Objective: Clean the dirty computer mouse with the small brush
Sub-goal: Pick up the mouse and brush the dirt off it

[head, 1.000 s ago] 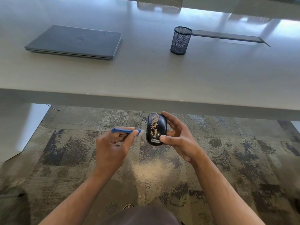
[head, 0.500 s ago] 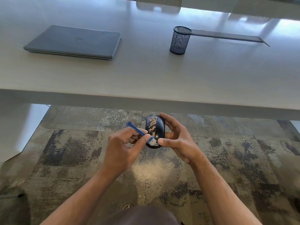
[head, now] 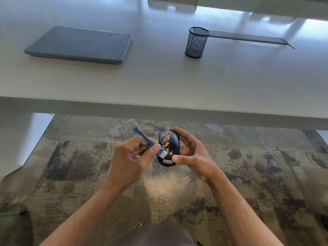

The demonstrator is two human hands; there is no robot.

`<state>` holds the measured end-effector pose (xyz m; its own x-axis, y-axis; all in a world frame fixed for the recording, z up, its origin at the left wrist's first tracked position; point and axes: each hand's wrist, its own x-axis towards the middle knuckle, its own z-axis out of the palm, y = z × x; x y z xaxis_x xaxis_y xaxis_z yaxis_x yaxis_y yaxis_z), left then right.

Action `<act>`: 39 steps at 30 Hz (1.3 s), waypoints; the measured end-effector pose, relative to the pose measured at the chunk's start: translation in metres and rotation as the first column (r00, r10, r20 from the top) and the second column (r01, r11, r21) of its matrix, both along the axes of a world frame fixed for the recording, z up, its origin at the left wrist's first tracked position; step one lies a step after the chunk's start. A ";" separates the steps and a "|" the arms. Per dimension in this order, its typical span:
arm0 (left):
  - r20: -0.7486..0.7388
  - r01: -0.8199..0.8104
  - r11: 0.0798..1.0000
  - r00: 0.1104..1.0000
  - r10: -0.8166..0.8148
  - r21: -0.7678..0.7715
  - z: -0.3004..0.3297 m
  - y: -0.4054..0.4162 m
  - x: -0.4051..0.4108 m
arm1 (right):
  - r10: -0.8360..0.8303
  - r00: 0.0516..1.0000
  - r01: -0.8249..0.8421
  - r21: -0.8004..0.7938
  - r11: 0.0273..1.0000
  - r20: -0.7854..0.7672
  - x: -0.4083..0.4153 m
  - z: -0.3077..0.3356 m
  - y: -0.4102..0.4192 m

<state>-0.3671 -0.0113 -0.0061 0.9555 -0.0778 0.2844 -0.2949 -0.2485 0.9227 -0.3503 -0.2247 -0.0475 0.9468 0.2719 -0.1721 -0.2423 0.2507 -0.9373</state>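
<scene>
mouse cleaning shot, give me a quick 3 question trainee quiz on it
1. Which hand grips the small brush?
2. True or false: the mouse lies on the desk.
3. Beside the closed laptop on the desk stands: A) a mug B) a mesh pen cup C) a keyboard

Key:
1. The left hand; the right hand holds the mouse.
2. False; it is held above the carpet.
3. B

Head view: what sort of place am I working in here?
Most likely an office. A closed laptop and a mesh pen cup sit on a long pale desk, with patterned carpet tiles underfoot.
</scene>
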 end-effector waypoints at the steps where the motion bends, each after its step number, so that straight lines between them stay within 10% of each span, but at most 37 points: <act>1: 0.013 0.026 1.000 1.000 -0.027 0.016 -0.001 -0.002 0.000 | 0.006 1.000 -0.006 0.000 1.000 0.000 0.000 0.000 0.001; 39: -0.058 -0.065 0.997 0.996 0.067 0.035 0.011 0.003 0.022 | -0.001 1.000 0.001 -0.027 1.000 0.004 -0.007 -0.002 -0.003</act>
<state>-0.3453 -0.0081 0.0054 0.9740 -0.0221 0.2256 -0.2219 -0.2968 0.9288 -0.3575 -0.2274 -0.0494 0.9478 0.2662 -0.1758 -0.2386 0.2255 -0.9446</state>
